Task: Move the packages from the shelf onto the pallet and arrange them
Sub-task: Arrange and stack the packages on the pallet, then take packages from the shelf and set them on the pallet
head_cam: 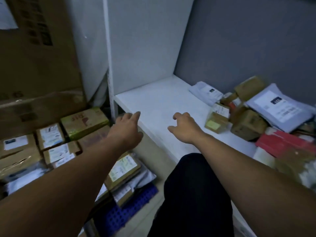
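Your left hand (128,128) and right hand (185,128) hover empty and relaxed over the shelf (153,100); the packages (248,124) heaped at its right, probably light, stiff cartons and limp mailers, are best gripped across opposite sides.

Dim room, grey wall (248,40), white panel (142,40)

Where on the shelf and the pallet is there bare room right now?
The white shelf board is bare from the white upright post to the small taped cardboard boxes. Its right end is crowded with boxes and grey mailers. The blue grid pallet shows only its near corner bare.
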